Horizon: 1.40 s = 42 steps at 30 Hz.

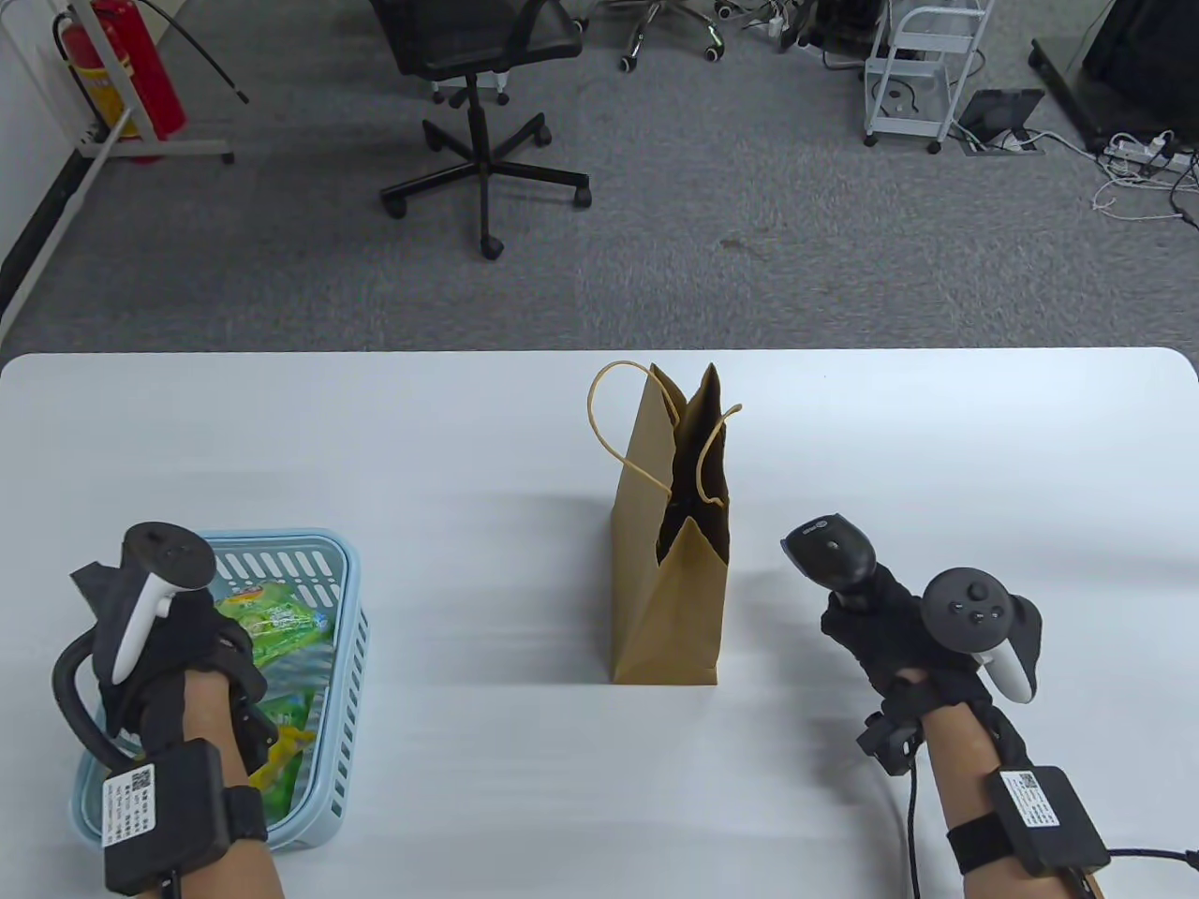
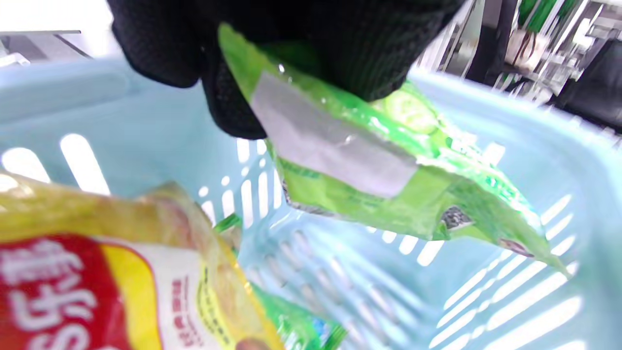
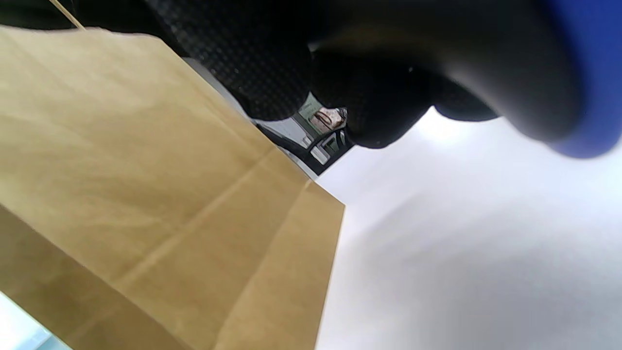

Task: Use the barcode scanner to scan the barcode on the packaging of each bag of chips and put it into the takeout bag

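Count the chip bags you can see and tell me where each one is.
3, all in the blue basket: a green bag pinched by the left hand, a yellow-and-red bag lying near it, and another green bag partly under that one. More may be hidden.

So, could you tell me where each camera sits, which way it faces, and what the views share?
Table view: above the table, looking down and outward; both gloved hands show, left hand over the basket, right hand gripping the scanner.
Left wrist view: looks into the basket; fingers pinch a green chip bag.
Right wrist view: low, facing the paper bag; fingers on top.
Shared: basket and chips; paper bag.
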Each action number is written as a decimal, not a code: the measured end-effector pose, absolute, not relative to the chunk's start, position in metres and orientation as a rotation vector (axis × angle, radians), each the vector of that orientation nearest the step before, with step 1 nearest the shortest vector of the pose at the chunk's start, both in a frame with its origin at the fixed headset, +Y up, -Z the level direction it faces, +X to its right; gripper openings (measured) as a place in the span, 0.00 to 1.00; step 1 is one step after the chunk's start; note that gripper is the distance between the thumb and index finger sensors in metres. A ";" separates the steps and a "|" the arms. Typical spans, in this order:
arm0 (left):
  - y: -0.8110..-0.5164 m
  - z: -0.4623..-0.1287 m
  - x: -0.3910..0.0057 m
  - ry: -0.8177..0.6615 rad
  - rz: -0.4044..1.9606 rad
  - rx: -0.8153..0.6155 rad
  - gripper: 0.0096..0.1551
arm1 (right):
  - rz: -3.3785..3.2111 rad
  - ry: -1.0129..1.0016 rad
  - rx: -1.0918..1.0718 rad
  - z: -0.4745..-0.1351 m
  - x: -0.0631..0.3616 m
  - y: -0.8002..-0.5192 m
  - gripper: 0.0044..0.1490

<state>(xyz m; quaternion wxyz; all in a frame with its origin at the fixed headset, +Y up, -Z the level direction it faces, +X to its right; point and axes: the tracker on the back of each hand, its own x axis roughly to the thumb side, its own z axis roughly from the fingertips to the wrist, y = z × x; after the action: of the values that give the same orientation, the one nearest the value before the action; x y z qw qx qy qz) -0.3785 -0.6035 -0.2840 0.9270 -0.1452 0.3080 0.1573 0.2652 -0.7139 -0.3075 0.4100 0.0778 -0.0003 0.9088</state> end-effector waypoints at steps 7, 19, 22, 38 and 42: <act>-0.566 -0.255 -0.379 0.495 0.666 -0.021 0.33 | 2.163 -0.215 0.249 -0.299 0.270 -0.680 0.41; -0.561 -0.273 -0.287 0.020 1.532 0.131 0.32 | 2.144 -0.613 0.603 -0.256 0.229 -0.590 0.40; -0.569 -0.280 -0.253 -0.054 1.710 0.126 0.32 | 2.124 -0.633 0.732 -0.247 0.200 -0.576 0.40; -0.602 -0.288 -0.181 -0.297 1.761 0.223 0.35 | 2.312 -0.732 1.077 -0.233 0.132 -0.571 0.40; -0.602 -0.291 -0.178 -0.324 1.737 0.231 0.35 | 2.312 -0.702 1.093 -0.237 0.132 -0.574 0.40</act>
<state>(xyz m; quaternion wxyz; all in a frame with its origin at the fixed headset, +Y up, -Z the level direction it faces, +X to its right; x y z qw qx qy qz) -0.1781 -0.6017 -0.2911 0.6286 0.1010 -0.1415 0.7580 0.1315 -0.5743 -0.2368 0.2427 0.3998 -0.2567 0.8458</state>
